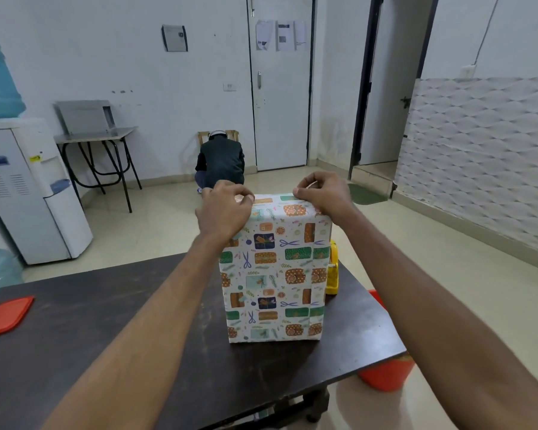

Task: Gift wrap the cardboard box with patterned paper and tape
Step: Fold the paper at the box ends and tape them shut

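Head view. A tall cardboard box (pixel 274 305) stands on end in the centre of the frame, on the near right part of a dark brown wooden table (pixel 106 321). The upright pose brings its top end up to the hands, presumably so that the last open flaps can be folded there.

The left hand (pixel 227 209) is at the upper left corner of the box and the right hand (pixel 320 197) at the upper right corner. On each, the fingers are curled and meet the thumb in a pinch on the far top edge of the white patterned paper (pixel 277 262). This paired grip appears meant to draw the sheet taut and keep the fold square. Whether tape lies under the fingertips cannot be told.

The paper is printed with green, orange and navy parcels, scissors and sprigs. It covers the whole near face smoothly, with no cardboard showing, and a vertical overlap seam runs down the right side of that face.

A yellow plastic tape dispenser (pixel 333 268) sits just behind the box at right of centre, probably kept within reach for sealing. A flat red plastic lid (pixel 3 315) lies at the left edge.
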